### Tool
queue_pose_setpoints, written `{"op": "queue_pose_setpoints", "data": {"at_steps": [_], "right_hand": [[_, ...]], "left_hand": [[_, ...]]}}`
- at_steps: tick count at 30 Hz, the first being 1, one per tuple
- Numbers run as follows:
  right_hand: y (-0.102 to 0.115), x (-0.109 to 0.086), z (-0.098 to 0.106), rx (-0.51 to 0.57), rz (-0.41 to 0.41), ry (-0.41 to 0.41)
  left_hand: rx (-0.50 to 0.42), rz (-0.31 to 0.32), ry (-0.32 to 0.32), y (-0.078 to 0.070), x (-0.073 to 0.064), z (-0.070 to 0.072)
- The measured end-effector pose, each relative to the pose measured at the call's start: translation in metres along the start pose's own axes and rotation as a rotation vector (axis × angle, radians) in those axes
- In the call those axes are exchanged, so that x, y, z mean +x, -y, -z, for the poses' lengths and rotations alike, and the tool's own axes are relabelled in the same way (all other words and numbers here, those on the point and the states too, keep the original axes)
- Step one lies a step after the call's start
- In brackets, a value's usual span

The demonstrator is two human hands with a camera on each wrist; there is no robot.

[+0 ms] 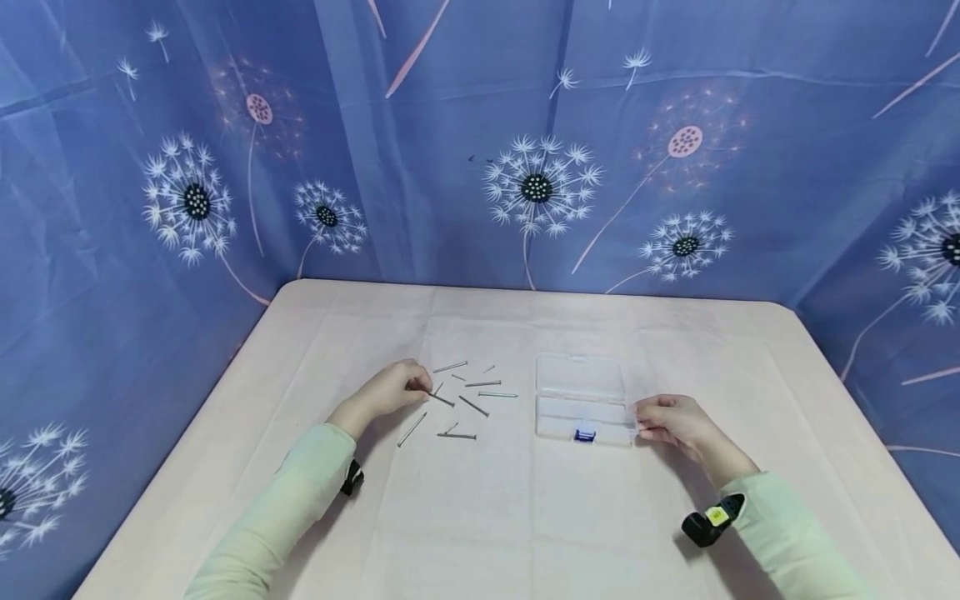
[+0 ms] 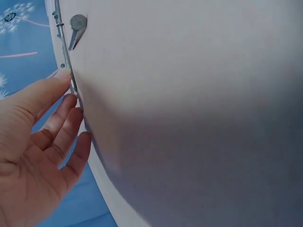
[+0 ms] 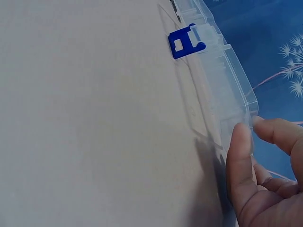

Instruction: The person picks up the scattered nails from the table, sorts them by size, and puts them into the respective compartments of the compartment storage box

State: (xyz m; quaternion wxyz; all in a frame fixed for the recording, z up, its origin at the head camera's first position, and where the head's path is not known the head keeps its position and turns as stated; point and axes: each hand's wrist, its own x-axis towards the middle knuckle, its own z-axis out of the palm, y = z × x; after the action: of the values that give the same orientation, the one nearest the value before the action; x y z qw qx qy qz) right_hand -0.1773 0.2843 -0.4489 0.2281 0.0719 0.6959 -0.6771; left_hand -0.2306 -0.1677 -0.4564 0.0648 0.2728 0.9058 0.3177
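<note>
My left hand (image 1: 390, 388) pinches a long nail (image 1: 442, 400) by one end between thumb and fingers. In the left wrist view this nail (image 2: 67, 59) runs up from the fingertips, in line with others behind it. Several more nails (image 1: 474, 406), long and short, lie scattered on the table to the right of that hand. A clear plastic box (image 1: 553, 427) lies with its lid (image 1: 579, 375) folded back, a blue latch (image 1: 585, 436) on its front side. With thumb and fingers, my right hand (image 1: 672, 423) grips the box's right end; the right wrist view shows the thumb on its corner.
A pale cloth covers the table (image 1: 465, 517). Blue curtains (image 1: 442, 167) with dandelion prints hang behind it and along both sides. Each wrist carries a black camera, the right one (image 1: 708, 523) with a yellow label.
</note>
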Motion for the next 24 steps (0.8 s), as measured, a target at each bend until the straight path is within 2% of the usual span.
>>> {"op": "queue_pose_setpoints", "data": {"at_steps": [4, 9, 15, 24], "right_hand": [[-0.002, 0.002, -0.001, 0.037, 0.008, -0.011], [-0.003, 0.003, -0.003, 0.031, 0.017, -0.032], [-0.003, 0.007, -0.008, -0.015, 0.048, -0.049], [-0.005, 0.013, -0.015, -0.100, 0.093, -0.092]], "left_hand": [[0.021, 0.001, 0.010, 0.002, 0.001, -0.002], [0.029, -0.001, 0.003, 0.005, 0.002, -0.003], [0.023, -0.020, 0.032, 0.004, 0.003, -0.002], [0.103, -0.010, 0.080, 0.002, 0.004, -0.001]]}}
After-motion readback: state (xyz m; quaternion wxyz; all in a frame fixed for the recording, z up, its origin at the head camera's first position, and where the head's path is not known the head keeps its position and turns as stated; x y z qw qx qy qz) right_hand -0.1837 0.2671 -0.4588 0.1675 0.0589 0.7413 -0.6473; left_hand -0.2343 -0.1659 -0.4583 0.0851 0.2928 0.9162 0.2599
